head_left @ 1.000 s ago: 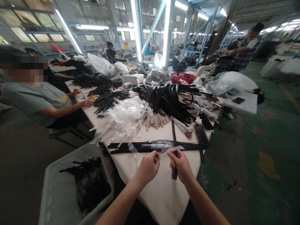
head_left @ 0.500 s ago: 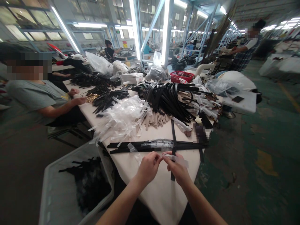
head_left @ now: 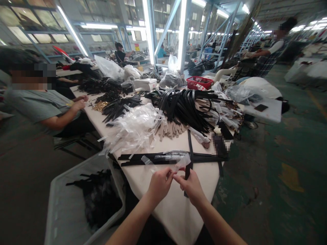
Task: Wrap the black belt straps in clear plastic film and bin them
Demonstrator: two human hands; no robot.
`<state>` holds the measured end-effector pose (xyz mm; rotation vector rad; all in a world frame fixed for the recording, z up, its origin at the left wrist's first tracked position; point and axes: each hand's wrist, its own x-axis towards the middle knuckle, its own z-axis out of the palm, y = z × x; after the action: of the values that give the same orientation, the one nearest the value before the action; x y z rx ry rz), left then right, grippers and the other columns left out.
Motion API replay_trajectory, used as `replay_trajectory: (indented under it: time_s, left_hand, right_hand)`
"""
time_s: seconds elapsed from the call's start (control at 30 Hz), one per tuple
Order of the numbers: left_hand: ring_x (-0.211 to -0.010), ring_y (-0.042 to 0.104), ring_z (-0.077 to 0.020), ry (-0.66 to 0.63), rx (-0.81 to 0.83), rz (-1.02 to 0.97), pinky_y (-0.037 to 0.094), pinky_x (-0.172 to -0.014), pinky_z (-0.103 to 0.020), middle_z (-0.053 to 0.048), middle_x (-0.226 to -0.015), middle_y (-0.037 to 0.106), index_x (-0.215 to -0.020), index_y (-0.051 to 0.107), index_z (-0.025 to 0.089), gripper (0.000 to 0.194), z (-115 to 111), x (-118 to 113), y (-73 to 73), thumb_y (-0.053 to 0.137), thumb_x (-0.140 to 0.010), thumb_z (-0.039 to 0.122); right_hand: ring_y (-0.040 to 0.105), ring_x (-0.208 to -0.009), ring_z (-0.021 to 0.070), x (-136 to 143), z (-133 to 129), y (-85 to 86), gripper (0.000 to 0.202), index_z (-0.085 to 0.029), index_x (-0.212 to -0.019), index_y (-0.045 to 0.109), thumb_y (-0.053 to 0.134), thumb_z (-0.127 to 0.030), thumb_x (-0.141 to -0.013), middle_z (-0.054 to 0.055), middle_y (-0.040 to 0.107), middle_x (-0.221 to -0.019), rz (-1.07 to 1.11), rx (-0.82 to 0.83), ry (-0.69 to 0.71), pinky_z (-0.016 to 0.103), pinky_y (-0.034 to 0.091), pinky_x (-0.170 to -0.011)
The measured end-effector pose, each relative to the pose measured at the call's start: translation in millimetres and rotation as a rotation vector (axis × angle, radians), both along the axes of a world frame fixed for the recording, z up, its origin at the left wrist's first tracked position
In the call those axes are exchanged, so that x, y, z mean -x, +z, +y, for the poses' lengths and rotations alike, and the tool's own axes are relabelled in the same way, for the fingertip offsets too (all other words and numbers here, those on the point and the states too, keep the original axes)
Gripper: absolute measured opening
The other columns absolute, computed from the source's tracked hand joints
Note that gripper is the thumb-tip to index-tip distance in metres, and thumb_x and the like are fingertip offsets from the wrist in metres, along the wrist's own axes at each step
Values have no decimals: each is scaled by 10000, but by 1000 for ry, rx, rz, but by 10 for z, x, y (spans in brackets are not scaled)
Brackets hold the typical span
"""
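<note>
My left hand [head_left: 160,183] pinches a translucent plastic strip [head_left: 183,162], whose free end points up and right over the black straps. Touching it fingertip to fingertip, my right hand [head_left: 191,185] is closed around a black strap [head_left: 187,172] close to its lower end. Long black straps [head_left: 143,157] lie across the table beyond both hands, with clear film over their middle. Another translucent piece [head_left: 148,161] rests just left of centre on these straps. A further black strap [head_left: 190,141] runs away from me and crosses them.
Behind are a heap of white plastic strips [head_left: 138,126], bundled black straps [head_left: 178,105] and a red basket [head_left: 199,82]. A white bin [head_left: 55,204] with black material stands lower left. A seated person [head_left: 48,109] works at the left edge of the table.
The plastic strip between my hands has swung from pointing right to pointing up and right. My right hand has shifted slightly left, and the black strap's lower end has tilted.
</note>
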<state>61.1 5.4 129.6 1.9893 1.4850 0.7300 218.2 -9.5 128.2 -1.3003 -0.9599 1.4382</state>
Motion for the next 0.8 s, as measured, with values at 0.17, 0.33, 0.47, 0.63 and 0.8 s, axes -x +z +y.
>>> replay_trajectory:
  time_s: [0.17, 0.33, 0.47, 0.63, 0.8]
  left_hand:
    - [-636, 624, -163, -45, 5, -16, 406, -603, -249, -18, -699, 677, -787, 642, 229, 258, -8, -8, 60, 494, -961, 350]
    - [-678, 633, -180, -54, 13, 11, 437, -653, -267, -22, -701, 680, -764, 637, 219, 208, -1, 146, -12, 522, -930, 267]
    - [-701, 634, -184, -32, -1, 20, 463, -688, -283, -25, -731, 692, -800, 665, 224, 177, 4, 339, -58, 542, -918, 269]
    - [-877, 630, -215, 3, -137, 78, 490, -798, -331, -59, -901, 683, -904, 643, 217, 96, 0, 619, -43, 552, -907, 248]
    - [-860, 610, -215, -69, -364, 220, 496, -792, -342, -68, -894, 620, -949, 578, 203, 72, -15, 991, -81, 579, -894, 249]
  right_hand:
    - [458, -429, 114, 12, 5, 15, 331, -169, -915, 718, 671, -478, -805, -28, 536, -513, -14, -10, -140, 224, 349, -400]
    - [401, -415, 91, -134, 78, 25, 273, -167, -932, 712, 665, -412, -821, -17, 570, -563, 65, -74, -268, 230, 356, -408]
    - [378, -430, 60, -336, 144, 97, 201, -169, -891, 695, 703, -340, -786, 59, 699, -820, 171, -137, -405, 226, 346, -406]
    - [361, -434, 38, -628, 238, 160, 179, -144, -820, 705, 730, -314, -770, 40, 673, -762, 324, -146, -472, 202, 325, -401]
    - [346, -424, 36, -924, 374, 130, 271, -115, -812, 706, 835, -321, -691, -50, 521, -550, 240, -134, -597, 188, 326, -391]
